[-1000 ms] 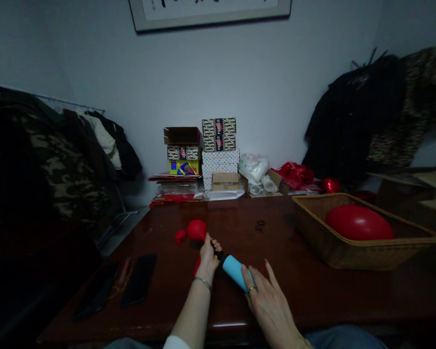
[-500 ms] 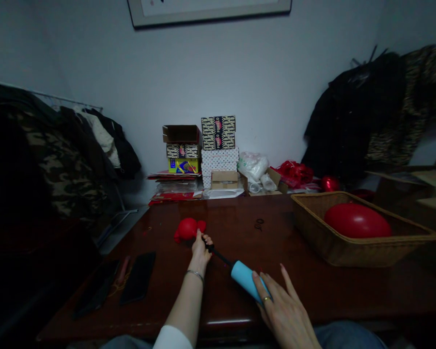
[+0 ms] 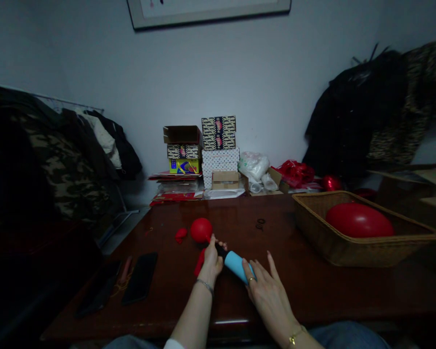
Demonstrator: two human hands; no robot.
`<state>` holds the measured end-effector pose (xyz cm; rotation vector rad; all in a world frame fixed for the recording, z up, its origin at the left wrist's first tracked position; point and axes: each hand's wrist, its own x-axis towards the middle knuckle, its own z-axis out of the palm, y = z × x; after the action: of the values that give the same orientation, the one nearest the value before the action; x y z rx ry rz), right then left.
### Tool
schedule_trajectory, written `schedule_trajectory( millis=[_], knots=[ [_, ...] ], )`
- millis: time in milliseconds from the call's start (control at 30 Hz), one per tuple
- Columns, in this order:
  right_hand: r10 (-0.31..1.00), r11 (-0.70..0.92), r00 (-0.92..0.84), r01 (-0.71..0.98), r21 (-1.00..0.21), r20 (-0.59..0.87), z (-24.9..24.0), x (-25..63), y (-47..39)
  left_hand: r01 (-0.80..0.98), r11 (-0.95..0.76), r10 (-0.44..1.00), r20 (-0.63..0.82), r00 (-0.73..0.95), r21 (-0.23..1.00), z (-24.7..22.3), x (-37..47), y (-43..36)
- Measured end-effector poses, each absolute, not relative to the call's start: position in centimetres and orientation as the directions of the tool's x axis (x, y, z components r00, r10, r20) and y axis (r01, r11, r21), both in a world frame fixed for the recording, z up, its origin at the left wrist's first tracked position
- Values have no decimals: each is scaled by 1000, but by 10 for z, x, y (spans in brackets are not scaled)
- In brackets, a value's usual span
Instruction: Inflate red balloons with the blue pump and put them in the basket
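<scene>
My left hand [image 3: 213,254] is closed around the neck of a small, partly inflated red balloon [image 3: 201,230], where it meets the black end of a balloon pump. The pump's light blue barrel [image 3: 237,266] points toward my right hand [image 3: 265,286]. That hand grips the barrel's near end with thumb and some fingers, while one finger sticks out. Left of the balloon lies a small limp red balloon piece [image 3: 181,235]. Beside my left wrist, another limp red piece [image 3: 199,263] shows in part, the rest hidden.
A wicker basket [image 3: 334,247] holding a large red balloon [image 3: 359,219] stands on the right of the brown table [image 3: 276,300]. Two dark flat devices [image 3: 140,277] lie at the left. Dark rings [image 3: 260,223] sit farther back. Stacked boxes [image 3: 220,165] line the wall.
The pump's barrel has slid toward my left hand, covering the black rod. My left hand and the balloon have shifted right and the balloon looks rounder. My right hand has moved left and forward.
</scene>
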<state>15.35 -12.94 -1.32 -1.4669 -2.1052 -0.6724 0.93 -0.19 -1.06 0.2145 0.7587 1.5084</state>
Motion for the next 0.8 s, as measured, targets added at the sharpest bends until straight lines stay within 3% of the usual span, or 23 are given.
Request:
schedule_trajectory(
  millis=[367,800],
  knots=[
    [698,334,-268,942,29,664,-10,147,-132,-831,8,928,-314,-201,556,-11,4,1],
    [712,297,-241,955,28,659,10,165,-151,-855,-30,928,-303,-216,517,13,-4,-2]
  ],
)
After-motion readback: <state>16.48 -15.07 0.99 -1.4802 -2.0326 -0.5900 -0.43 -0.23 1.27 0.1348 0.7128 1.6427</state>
